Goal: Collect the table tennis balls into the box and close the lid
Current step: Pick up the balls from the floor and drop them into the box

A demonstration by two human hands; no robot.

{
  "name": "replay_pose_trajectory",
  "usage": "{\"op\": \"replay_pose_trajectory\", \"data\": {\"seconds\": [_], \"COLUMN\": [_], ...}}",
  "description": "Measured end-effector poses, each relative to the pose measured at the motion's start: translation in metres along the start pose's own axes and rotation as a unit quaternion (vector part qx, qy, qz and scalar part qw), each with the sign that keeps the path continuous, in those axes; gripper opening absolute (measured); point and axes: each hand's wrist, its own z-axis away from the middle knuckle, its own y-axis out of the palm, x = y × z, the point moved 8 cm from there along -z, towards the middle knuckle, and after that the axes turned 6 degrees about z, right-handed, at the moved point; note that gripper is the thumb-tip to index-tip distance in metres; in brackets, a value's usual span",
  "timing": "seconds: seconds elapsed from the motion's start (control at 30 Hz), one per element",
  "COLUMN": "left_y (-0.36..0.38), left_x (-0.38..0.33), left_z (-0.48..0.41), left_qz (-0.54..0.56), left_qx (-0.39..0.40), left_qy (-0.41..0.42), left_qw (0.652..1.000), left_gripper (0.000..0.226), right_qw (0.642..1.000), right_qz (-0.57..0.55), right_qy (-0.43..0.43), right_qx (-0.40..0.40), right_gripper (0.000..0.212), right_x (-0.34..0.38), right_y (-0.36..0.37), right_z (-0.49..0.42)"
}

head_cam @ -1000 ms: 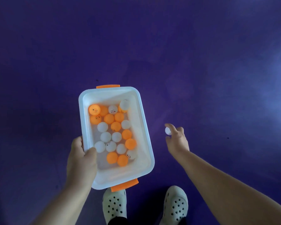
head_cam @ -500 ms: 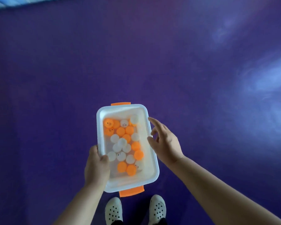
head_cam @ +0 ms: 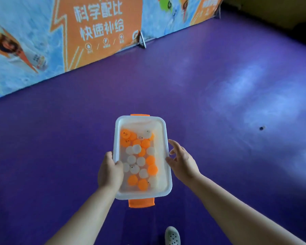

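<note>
One white box (head_cam: 163,138), lidless, with two orange end handles, held up over the purple floor (head_cam: 60,147) with wide bare room on every side and a printed banner (head_cam: 64,32) along the far left edge. Left hand (head_cam: 109,171) clamped on the box's left rim, thumb hooked inside. Inside, roughly two dozen table tennis balls (head_cam: 140,161), orange and white about evenly mixed; right hand (head_cam: 183,162) open, fingers spread, touching or just beside the right rim; one shoe (head_cam: 172,236) below.
</note>
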Motion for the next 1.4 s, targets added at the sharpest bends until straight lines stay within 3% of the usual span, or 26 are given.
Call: {"op": "replay_pose_trajectory", "data": {"seconds": [0.37, 0.57, 0.7, 0.93, 1.4], "left_y": [0.161, 0.283, 0.366, 0.482, 0.675], "left_x": [-0.151, -0.236, -0.277, -0.32, -0.442], "left_z": [0.088, 0.153, 0.2, 0.278, 0.328], "left_qz": [-0.04, -0.054, -0.066, -0.096, -0.088], "left_qx": [0.137, 0.221, 0.292, 0.395, 0.552], "left_qy": [0.119, 0.186, 0.205, 0.235, 0.28], "left_qw": [0.983, 0.956, 0.932, 0.883, 0.781], "left_gripper": [0.029, 0.019, 0.009, 0.016, 0.018], "right_qw": [0.974, 0.949, 0.93, 0.888, 0.805], "right_qz": [-0.095, -0.126, -0.131, -0.143, -0.151], "right_qy": [0.169, 0.227, 0.261, 0.333, 0.448], "right_qx": [-0.115, -0.177, -0.225, -0.284, -0.359], "right_gripper": [0.063, 0.066, 0.065, 0.062, 0.067], "right_x": [-0.154, -0.271, -0.344, -0.45, -0.584], "right_y": [-0.136, -0.219, -0.269, -0.321, -0.39], "right_z": [0.091, 0.125, 0.152, 0.202, 0.196]}}
